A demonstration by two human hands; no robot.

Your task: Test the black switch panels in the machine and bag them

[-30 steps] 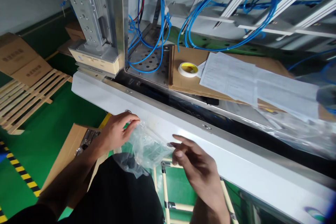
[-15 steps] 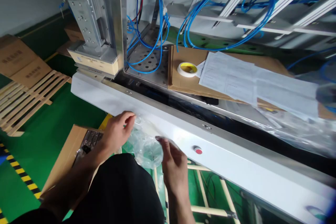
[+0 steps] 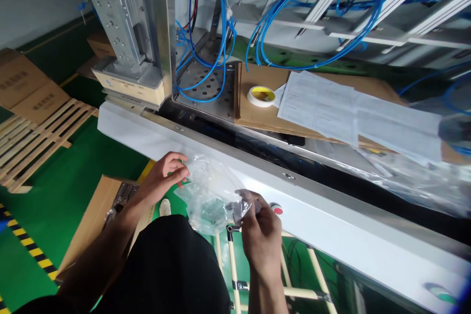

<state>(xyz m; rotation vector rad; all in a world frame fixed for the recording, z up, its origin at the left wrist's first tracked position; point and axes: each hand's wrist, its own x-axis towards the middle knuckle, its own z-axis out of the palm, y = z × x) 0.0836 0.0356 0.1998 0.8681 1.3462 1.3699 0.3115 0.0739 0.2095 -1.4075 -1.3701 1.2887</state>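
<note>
A clear plastic bag (image 3: 211,191), thin and crumpled, is stretched between my hands in front of the white machine beam. My right hand (image 3: 260,228) pinches the bag's right end, and a gathered fold of film shows at the fingertips. At the bag's upper left edge is my left hand (image 3: 169,175), its fingers loosely curled and apart. Its thumb tip is close to the film; whether it touches cannot be made out.
Just right of my right hand, a red button (image 3: 276,209) sits on the white beam (image 3: 331,228). Behind it lie cardboard sheets (image 3: 253,76), a tape roll (image 3: 261,96) and papers (image 3: 320,103). An open carton (image 3: 88,221) and a pipe frame (image 3: 294,292) stand below.
My right hand has moved right with the bag's end, spreading the film wider. The left hand's fingers have loosened from a pinch and come apart.
</note>
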